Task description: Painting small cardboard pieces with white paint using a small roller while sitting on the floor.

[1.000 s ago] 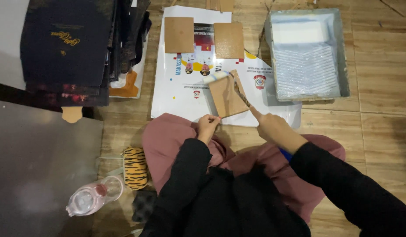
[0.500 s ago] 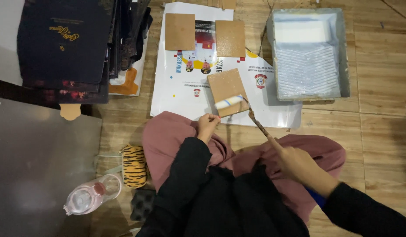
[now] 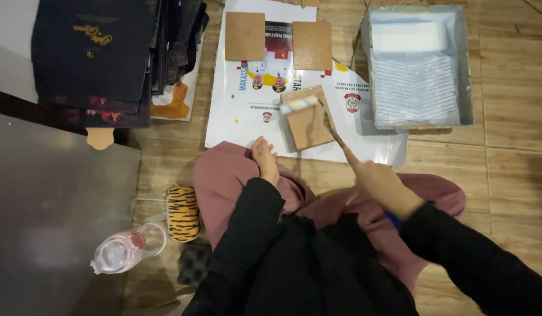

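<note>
Head view, only one camera.

Right hand (image 3: 381,182) is closed around the thin handle of a small paint roller (image 3: 300,104); the handle runs up-left from the fingers (image 3: 356,165), so the roller sleeve sits well clear of the hand, at the far edge of a brown cardboard square (image 3: 309,120). Long handle probably keeps the fingers off the wet face.

The cardboard square lies flat, slightly rotated, near the front edge of a white printed poster sheet (image 3: 236,126) spread on the wood floor (image 3: 517,164). The sheet looks like a drop cloth: it catches whatever runs past the card edge.

Left hand (image 3: 265,157) rests on the pink-trousered knee (image 3: 224,169), fingers loosely curled, holding nothing. It sits just beside the near-left corner of the square, not touching it as far as I can tell.

Two more brown cardboard squares (image 3: 244,36) lie side by side at the far edge of the sheet, apart from the one under the roller, likely laid out to keep faces separate.

Grey paint tray (image 3: 467,64) with white liquid at its far end sits off the sheet's right edge, within right-arm reach.

Left of the sheet: stack of dark folders (image 3: 95,52). Near the left knee: tiger-striped pouch (image 3: 183,212), clear plastic bottle (image 3: 126,250).
</note>
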